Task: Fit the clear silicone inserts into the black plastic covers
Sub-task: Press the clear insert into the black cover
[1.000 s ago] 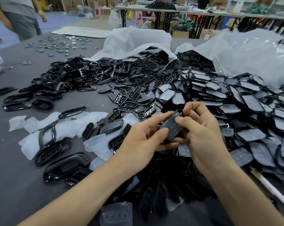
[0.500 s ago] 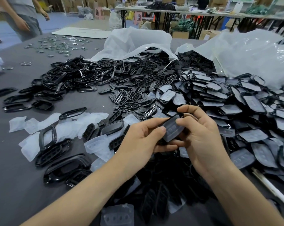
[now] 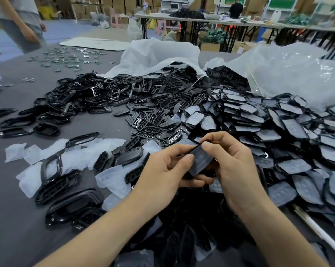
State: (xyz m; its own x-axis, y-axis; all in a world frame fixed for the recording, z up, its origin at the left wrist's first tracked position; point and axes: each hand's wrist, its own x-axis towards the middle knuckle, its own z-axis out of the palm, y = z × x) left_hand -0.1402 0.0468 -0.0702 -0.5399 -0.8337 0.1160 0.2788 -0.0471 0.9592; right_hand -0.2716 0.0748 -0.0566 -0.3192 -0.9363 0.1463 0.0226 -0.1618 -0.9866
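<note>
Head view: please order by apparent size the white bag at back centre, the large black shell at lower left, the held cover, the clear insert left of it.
1. white bag
2. large black shell
3. held cover and clear insert look alike; unranked.

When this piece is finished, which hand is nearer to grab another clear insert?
Probably the left hand: the loose clear silicone inserts lie just beside it, while the right hand is nearer the pile of filled black plastic covers.
</note>
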